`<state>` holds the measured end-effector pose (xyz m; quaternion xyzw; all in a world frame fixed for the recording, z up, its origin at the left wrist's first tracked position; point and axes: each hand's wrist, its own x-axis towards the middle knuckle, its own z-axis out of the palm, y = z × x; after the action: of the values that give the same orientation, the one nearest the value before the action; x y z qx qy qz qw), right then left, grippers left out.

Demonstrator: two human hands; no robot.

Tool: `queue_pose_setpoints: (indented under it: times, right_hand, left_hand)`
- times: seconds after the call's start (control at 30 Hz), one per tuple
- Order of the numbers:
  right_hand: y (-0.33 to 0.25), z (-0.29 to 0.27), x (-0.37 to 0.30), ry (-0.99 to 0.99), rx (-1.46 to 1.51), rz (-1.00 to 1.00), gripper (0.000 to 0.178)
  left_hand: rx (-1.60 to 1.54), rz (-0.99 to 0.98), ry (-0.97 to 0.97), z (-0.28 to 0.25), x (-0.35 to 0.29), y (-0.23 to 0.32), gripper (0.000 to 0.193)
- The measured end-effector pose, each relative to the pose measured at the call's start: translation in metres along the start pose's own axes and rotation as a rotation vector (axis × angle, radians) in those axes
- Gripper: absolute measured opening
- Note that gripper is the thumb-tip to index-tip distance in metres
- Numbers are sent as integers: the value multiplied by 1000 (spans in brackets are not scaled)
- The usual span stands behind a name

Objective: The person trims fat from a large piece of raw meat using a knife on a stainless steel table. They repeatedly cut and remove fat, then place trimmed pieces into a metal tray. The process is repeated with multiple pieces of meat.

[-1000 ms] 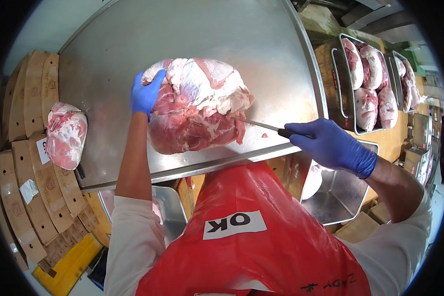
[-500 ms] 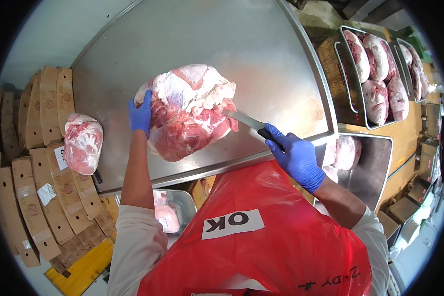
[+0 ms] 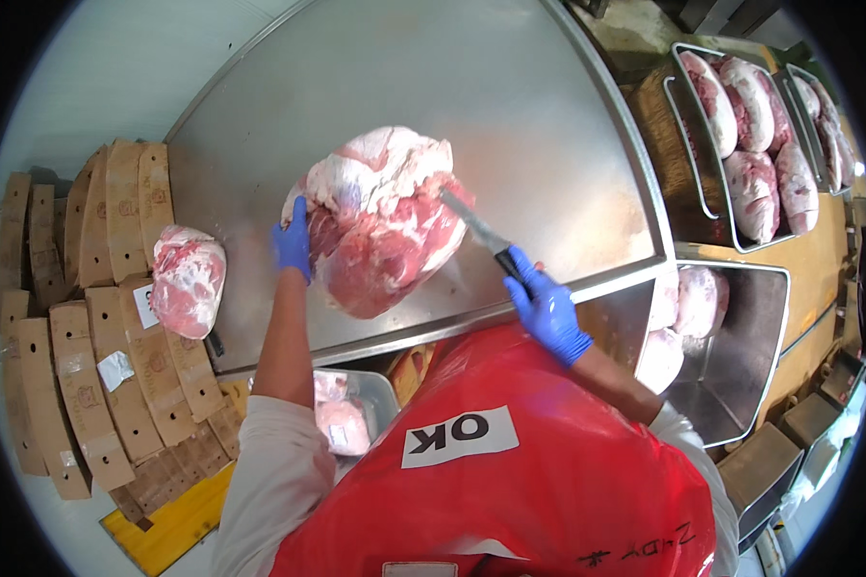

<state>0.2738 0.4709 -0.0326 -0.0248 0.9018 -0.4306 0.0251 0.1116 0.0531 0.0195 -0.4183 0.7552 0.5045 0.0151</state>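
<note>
A large raw cut of meat (image 3: 387,231), red flesh with white fat, lies on the steel table (image 3: 510,106). My left hand (image 3: 293,242), in a blue glove, grips its left edge, the fingertips partly hidden against the meat. In my right hand (image 3: 550,315), also blue-gloved, is a knife (image 3: 478,228), held by its black handle. The blade points up and left, its tip at the upper right side of the meat; whether it is in the flesh I cannot tell.
Another meat piece (image 3: 189,284) sits at the table's left edge by flattened cardboard boxes (image 3: 101,385). Right of the table stand a metal tub (image 3: 741,375) with meat and a rack tray (image 3: 731,244) loaded with several cuts. A grey bin (image 3: 380,399) with meat is below the near edge.
The meat has turned slightly under my left hand. My right hand and knife have shifted, the blade now steeper and its tip higher on the meat. The whole view has shifted a little.
</note>
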Motion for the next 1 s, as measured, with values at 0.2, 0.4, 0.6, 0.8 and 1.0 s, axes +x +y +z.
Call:
queue_pose_setpoints:
  times: [0.2,0.4,0.6,0.8,1.0]
  right_hand:
    - [13,-29,10,-291,637,138,51]
    - [13,-83,-3,-333,346,115,50]
    - [-16,-150,16,-344,-32,60,44]
    - [-63,-187,82,-586,-189,59,37]
    - [-73,-171,114,-650,-290,-52,38]
  left_hand:
    - [-32,112,67,-14,30,-30,82]
    - [7,118,40,-13,35,-23,81]
    - [4,159,-60,-10,39,-13,77]
    - [17,194,-91,-10,50,-8,72]
    - [52,200,-56,3,35,7,70]
